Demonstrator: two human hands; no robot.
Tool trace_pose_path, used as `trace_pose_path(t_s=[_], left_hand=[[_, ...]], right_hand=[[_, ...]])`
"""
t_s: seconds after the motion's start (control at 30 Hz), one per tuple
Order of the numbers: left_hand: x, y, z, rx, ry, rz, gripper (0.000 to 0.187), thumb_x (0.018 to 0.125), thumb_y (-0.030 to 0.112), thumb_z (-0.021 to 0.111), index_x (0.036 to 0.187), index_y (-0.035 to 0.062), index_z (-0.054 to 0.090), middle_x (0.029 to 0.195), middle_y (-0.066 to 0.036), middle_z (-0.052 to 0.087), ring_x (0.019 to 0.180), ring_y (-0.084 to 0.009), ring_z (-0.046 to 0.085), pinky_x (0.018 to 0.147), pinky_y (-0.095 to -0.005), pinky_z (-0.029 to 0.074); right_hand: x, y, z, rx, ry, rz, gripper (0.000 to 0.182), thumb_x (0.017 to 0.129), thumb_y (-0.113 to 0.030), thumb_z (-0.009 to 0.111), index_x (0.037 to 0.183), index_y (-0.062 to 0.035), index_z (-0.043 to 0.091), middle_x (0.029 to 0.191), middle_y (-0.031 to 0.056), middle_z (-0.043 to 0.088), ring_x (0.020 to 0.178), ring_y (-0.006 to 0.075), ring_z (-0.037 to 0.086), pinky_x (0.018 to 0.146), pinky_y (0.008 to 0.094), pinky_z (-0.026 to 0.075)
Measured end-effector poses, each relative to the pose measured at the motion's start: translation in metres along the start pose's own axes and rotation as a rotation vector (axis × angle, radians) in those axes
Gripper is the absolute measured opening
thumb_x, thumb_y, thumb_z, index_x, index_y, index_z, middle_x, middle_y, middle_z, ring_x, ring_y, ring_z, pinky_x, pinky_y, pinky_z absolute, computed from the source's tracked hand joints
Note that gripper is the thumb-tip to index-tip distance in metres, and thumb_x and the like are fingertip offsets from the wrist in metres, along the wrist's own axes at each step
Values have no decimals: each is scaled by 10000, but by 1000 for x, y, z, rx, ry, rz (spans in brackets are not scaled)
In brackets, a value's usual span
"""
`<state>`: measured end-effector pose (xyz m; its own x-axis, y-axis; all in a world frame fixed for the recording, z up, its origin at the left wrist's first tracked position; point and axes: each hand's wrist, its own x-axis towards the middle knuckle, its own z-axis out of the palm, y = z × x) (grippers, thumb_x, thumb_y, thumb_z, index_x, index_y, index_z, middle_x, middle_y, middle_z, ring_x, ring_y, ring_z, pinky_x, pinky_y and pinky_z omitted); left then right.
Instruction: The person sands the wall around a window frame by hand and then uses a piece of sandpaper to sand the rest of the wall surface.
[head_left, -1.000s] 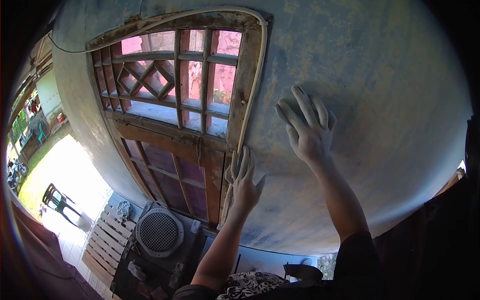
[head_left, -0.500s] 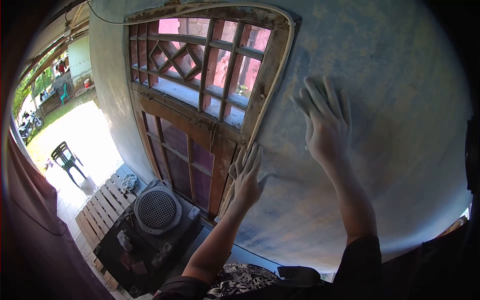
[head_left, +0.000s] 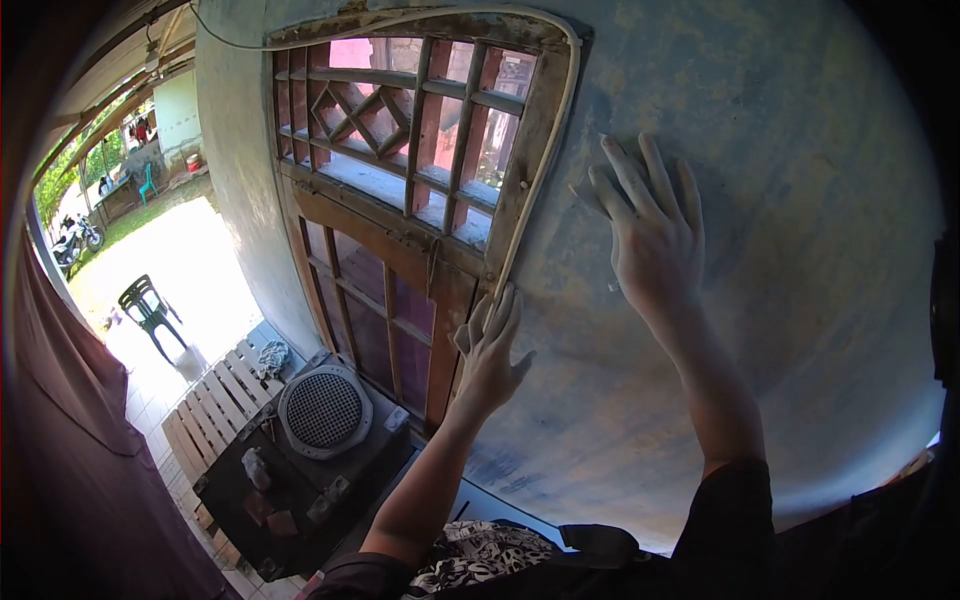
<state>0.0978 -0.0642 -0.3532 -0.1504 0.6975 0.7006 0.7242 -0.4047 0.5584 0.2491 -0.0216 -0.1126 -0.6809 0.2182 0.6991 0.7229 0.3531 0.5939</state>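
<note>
My right hand [head_left: 657, 240] lies against the blue-grey plastered wall [head_left: 790, 260], its fingers stretched and spread. The fingers look coated in pale dust. Lower and to the left, my left hand [head_left: 490, 350] rests with straight fingers at the edge of the wooden window frame [head_left: 462, 290]. Its fingertips overlap the pale cable [head_left: 540, 190] that runs up the frame's side and over its top. Neither hand is closed around anything.
Below the window stands a dark speaker box [head_left: 235, 480] with a round grille [head_left: 322, 410]. Beside it is a slatted wooden bench [head_left: 215, 400] with a crumpled cloth [head_left: 273, 358]. A green chair [head_left: 150, 312] stands outside; a brown curtain [head_left: 75, 400] hangs at left.
The view has shifted slightly, moving the window and speaker box rightward in the picture. Both hands stay at nearly the same places, the right hand's fingers at a slightly different angle.
</note>
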Motion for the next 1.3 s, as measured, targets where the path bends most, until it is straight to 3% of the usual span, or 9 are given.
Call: trace_pose_path(t_s=[0.07, 0.27, 0.5, 0.57, 0.73, 0.93, 1.03, 1.17, 1.3], left_hand=[[1, -3, -5, -4, -68, -22, 1034, 797, 144, 871, 1680, 126, 334, 1754, -80, 311, 1577, -404, 268, 1254, -526, 241], [-4, -6, -15, 6, -118, -45, 1045, 800, 152, 866, 1691, 151, 320, 1757, -65, 307, 1573, -400, 276, 1255, -521, 244], [-8, -1, -15, 40, -168, -56, 1039, 816, 180, 857, 1696, 148, 304, 1767, -66, 283, 1562, -386, 297, 1254, -506, 230], [-7, -1, -16, 23, -164, -61, 1029, 823, 185, 854, 1694, 145, 309, 1765, -65, 290, 1560, -383, 298, 1253, -503, 229], [-7, -1, -25, 5, -134, -49, 993, 838, 193, 846, 1686, 143, 333, 1756, -55, 316, 1553, -370, 307, 1250, -496, 227], [-9, -1, -22, -25, -166, -77, 942, 856, 167, 822, 1676, 142, 360, 1745, -70, 341, 1541, -344, 338, 1245, -484, 230], [-8, -1, -15, -9, -137, -90, 919, 864, 162, 813, 1671, 146, 375, 1731, -72, 372, 1538, -338, 345, 1239, -476, 231], [-8, -3, -17, -39, -111, -89, 890, 872, 170, 804, 1662, 150, 396, 1717, -75, 397, 1537, -335, 349, 1234, -471, 231], [-6, -3, -19, -64, -94, -98, 851, 874, 155, 791, 1644, 141, 428, 1692, -88, 438, 1522, -331, 377, 1231, -465, 244]], right_hand=[[-7, -9, 3, -46, 18, 70, 372, 1010, -203, 596, 1351, -132, 726, 1640, -7, 501, 1565, 212, 381, 1308, 470, 253], [-67, -61, 53, 72, -179, -359, 341, 1005, -204, 621, 1312, -129, 748, 1621, -5, 526, 1565, 214, 379, 1331, 479, 210], [-8, -1, -2, 25, 23, 31, 367, 991, -161, 613, 1328, -93, 742, 1600, -11, 548, 1551, 221, 400, 1306, 467, 274], [-26, -19, 24, 5, 65, 16, 360, 991, -152, 619, 1324, -103, 745, 1608, -20, 539, 1549, 217, 403, 1308, 467, 267], [-77, -52, 43, 99, -167, -290, 334, 980, -161, 638, 1285, -128, 771, 1616, -25, 532, 1555, 215, 394, 1312, 490, 249], [-32, -4, 5, -9, 23, 52, 310, 996, -187, 625, 1265, -158, 776, 1626, -32, 522, 1581, 197, 353, 1321, 548, 187], [-60, -34, 32, 26, -149, -47, 318, 988, -186, 638, 1280, -162, 761, 1633, -53, 513, 1588, 191, 340, 1330, 568, 135], [-87, -53, 54, 95, -148, -232, 334, 978, -187, 670, 1303, -180, 748, 1643, -69, 501, 1589, 200, 338, 1329, 604, 83], [-39, -3, 5, 14, 2, 120, 352, 984, -154, 677, 1327, -204, 740, 1661, -65, 482, 1597, 229, 330, 1317, 629, 67]])
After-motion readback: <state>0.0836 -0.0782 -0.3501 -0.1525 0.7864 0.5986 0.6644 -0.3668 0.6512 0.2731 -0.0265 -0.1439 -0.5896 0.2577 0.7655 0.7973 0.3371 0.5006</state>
